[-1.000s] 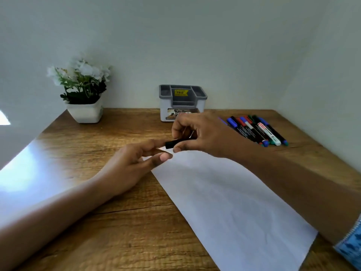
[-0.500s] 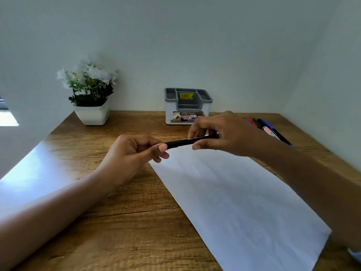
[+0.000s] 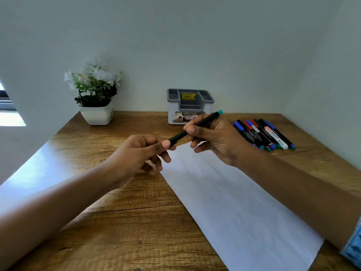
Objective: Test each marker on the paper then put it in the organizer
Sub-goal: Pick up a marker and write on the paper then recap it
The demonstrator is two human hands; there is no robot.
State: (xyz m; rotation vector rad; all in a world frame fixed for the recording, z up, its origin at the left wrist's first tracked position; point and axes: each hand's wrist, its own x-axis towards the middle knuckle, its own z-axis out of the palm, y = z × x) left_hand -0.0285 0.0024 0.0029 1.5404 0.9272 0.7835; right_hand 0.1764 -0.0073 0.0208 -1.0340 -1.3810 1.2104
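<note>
A black marker (image 3: 203, 123) with a teal end slants above the far end of the white paper (image 3: 230, 202). My right hand (image 3: 216, 139) grips its barrel, teal end pointing up and back. My left hand (image 3: 140, 153) pinches the marker's lower end, the cap end, between thumb and forefinger. The grey and white organizer (image 3: 190, 106) stands against the back wall behind the hands; its compartments look empty. Several more markers (image 3: 263, 133) lie in a row on the desk to the right.
A white pot of white flowers (image 3: 95, 94) stands at the back left of the wooden desk (image 3: 117, 222). Walls close the desk in at the back and on the right. Bright light falls across the desk's left edge.
My right hand has swung the marker's teal end up and back, so the marker now slants instead of lying level. The left hand keeps its pinch on the lower end.
</note>
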